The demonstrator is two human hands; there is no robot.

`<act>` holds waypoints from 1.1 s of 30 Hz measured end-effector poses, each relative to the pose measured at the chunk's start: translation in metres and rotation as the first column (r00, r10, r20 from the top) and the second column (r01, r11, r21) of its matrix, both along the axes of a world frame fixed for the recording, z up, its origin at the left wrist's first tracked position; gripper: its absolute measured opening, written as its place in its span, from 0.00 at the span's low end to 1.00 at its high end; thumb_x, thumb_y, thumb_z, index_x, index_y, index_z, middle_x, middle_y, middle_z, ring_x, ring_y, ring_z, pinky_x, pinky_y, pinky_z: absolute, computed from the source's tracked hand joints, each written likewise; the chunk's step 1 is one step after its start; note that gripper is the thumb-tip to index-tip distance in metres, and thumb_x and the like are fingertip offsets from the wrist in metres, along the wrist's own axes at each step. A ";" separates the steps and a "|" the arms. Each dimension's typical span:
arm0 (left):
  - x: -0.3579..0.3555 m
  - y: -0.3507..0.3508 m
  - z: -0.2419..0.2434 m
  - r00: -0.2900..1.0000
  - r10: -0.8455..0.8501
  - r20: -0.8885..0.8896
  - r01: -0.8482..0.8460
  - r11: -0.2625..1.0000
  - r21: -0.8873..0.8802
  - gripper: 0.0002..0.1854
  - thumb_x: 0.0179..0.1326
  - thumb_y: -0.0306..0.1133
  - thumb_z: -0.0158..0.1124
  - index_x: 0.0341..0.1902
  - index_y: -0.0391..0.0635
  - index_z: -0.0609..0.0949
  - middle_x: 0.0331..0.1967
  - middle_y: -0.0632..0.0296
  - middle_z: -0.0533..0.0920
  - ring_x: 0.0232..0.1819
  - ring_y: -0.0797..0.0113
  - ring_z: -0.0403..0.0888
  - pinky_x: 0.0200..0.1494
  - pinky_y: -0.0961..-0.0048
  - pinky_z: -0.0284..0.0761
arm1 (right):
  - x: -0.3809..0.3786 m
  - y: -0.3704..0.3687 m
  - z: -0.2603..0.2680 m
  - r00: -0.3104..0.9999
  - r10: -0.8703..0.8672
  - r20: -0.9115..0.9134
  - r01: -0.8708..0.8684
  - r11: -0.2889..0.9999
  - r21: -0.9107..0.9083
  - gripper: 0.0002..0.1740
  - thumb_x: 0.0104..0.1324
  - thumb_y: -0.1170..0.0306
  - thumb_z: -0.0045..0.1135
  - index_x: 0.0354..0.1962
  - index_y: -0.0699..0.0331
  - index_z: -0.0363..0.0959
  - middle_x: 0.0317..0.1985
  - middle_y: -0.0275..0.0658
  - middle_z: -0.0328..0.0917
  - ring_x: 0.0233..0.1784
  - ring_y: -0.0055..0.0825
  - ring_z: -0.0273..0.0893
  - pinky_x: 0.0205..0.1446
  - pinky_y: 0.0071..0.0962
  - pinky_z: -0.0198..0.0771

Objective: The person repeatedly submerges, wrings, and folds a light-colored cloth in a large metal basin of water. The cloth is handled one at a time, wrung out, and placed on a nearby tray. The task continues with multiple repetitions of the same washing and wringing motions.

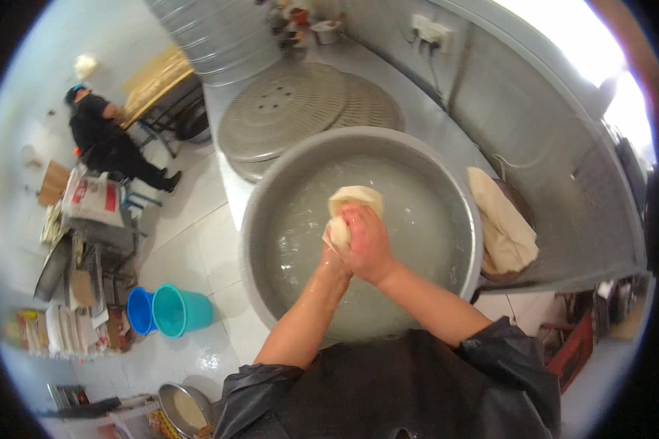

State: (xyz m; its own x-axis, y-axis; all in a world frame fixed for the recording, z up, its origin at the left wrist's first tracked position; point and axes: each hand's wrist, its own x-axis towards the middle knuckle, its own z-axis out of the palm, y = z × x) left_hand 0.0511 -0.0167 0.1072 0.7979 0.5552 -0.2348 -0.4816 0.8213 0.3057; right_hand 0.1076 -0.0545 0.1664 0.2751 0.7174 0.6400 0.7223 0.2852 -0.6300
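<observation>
Right before me stands a large round metal basin (256,241) holding cloudy water. Over its middle, my left hand (338,258) and my right hand (367,238) are pressed together around a wet, cream-coloured cloth (357,196). One part of the cloth bulges out beyond my fingers, and a smaller fold sticks out between my hands. My right hand lies over the cloth and covers much of my left hand, whose fingers are mostly hidden. Both wrists are above the water, and water glistens on my left forearm.
Round perforated lids (285,110) lie behind the basin. A folded cream cloth (502,225) rests to its right. Blue (140,311) and turquoise (182,311) buckets stand on the floor at left, near a metal bowl (185,409). A person (101,129) stands at a far table.
</observation>
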 end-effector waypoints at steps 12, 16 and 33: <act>-0.067 0.035 0.059 0.634 0.407 -0.657 0.284 0.668 0.687 0.33 0.51 0.29 0.66 0.62 0.40 0.66 0.54 0.54 0.73 0.51 0.61 0.75 0.56 0.69 0.67 | 0.128 -0.031 -0.007 0.877 -0.099 -0.471 -0.066 0.944 -0.322 0.18 0.49 0.64 0.65 0.34 0.62 0.68 0.33 0.39 0.74 0.37 0.35 0.72 0.42 0.34 0.68; -0.088 0.046 0.042 0.369 0.755 -0.542 0.681 0.178 0.711 0.42 0.42 0.30 0.72 0.64 0.45 0.64 0.62 0.43 0.63 0.63 0.49 0.63 0.61 0.61 0.64 | 0.127 -0.050 -0.025 0.998 0.041 -0.057 -0.067 0.818 -0.572 0.22 0.49 0.63 0.66 0.37 0.64 0.68 0.37 0.39 0.71 0.45 0.34 0.66 0.52 0.32 0.64; -0.036 0.037 0.091 0.706 0.703 -0.083 0.600 -0.532 0.597 0.10 0.44 0.17 0.55 0.33 0.41 0.76 0.31 0.54 0.78 0.34 0.49 0.77 0.38 0.58 0.72 | 0.070 0.005 -0.001 0.944 0.306 -0.121 -0.325 0.803 -0.499 0.18 0.48 0.63 0.64 0.33 0.64 0.69 0.37 0.47 0.74 0.49 0.46 0.68 0.48 0.40 0.66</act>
